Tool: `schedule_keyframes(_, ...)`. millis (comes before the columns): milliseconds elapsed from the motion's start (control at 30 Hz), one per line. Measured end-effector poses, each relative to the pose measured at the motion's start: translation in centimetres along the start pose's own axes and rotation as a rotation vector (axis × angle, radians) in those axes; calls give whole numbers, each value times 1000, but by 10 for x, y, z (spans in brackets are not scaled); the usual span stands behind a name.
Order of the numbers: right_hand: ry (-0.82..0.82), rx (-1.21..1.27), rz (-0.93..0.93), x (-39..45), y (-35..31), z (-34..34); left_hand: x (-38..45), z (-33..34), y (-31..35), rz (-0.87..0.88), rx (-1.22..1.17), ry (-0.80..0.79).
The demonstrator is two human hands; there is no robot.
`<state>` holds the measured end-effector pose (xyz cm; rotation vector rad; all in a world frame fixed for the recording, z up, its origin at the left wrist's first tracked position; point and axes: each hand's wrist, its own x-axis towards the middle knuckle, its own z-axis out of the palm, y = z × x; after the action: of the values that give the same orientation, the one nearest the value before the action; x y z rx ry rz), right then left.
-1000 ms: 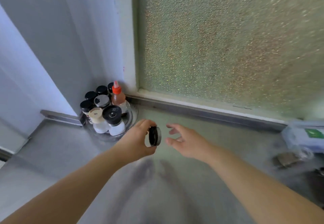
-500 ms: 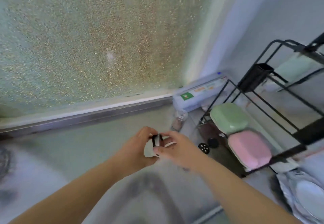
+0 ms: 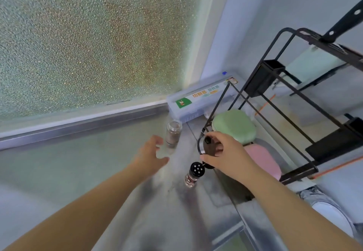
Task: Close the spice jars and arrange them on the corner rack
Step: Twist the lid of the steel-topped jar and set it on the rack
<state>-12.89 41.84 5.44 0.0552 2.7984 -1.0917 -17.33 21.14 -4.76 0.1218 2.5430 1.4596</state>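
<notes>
A clear spice jar with brown spice stands uncapped on the steel counter below the window. My left hand reaches toward it with fingers spread, just short of the glass. My right hand pinches a black lid with a silver rim, tilted on edge, to the right of that jar. Under the right hand stands a second small jar with a black shaker top with holes.
A black wire rack fills the right side, with a green box and a pink box on its bottom shelf. A long plastic box lies against the window sill. A white plate sits at lower right.
The view swung right from the round spice tray to the wire rack. The black lid passed from my left hand to my right, and my left hand opened toward the uncapped jar.
</notes>
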Motion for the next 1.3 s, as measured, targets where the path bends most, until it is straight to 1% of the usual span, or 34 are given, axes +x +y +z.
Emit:
schedule_keyframes(67, 17, 16, -10, 9, 2, 0, 23, -1, -3, -35, -15, 52)
schedule_keyframes(100, 20, 21, -13, 14, 3, 1, 35, -1, -5, -39, -8, 54)
schedule_keyframes(267, -18, 21, -23, 38, 11, 5, 89, 8, -11, -70, -17, 11)
schedule_keyframes(400, -32, 4, -23, 52, 19, 5, 112, 26, -13, -61, -45, -20)
schedule_keyframes(600, -38, 10, -8, 60, 26, 11, 118, 42, -10, -75, -122, -5)
schedule_keyframes(667, -45, 16, -9, 60, 22, 12, 110, 39, -9, -71, -144, 20)
schedule_keyframes(767, -45, -10, -46, 63, 10, 14, 82, 23, -7, -77, -254, 29)
schedule_keyframes(833, -58, -42, -92, 63, -7, 16, 56, 4, -6, -55, -322, 17)
schedule_keyframes(900, -100, -68, -146, 63, -33, 18, 28, -25, 0, -6, -334, -1)
schedule_keyframes(967, -186, -80, -203, 60, -63, 23, 1, -59, 9, 44, -278, 5)
schedule_keyframes(1067, -285, -117, -349, 52, -117, 37, -39, -115, 18, 130, -144, 35)
schedule_keyframes(1167, -362, -119, -471, 38, -175, 55, -78, -170, 17, 185, 26, 121)
schedule_keyframes(1300, -455, -156, -625, 18, -247, 77, -130, -240, 14, 151, 162, 276)
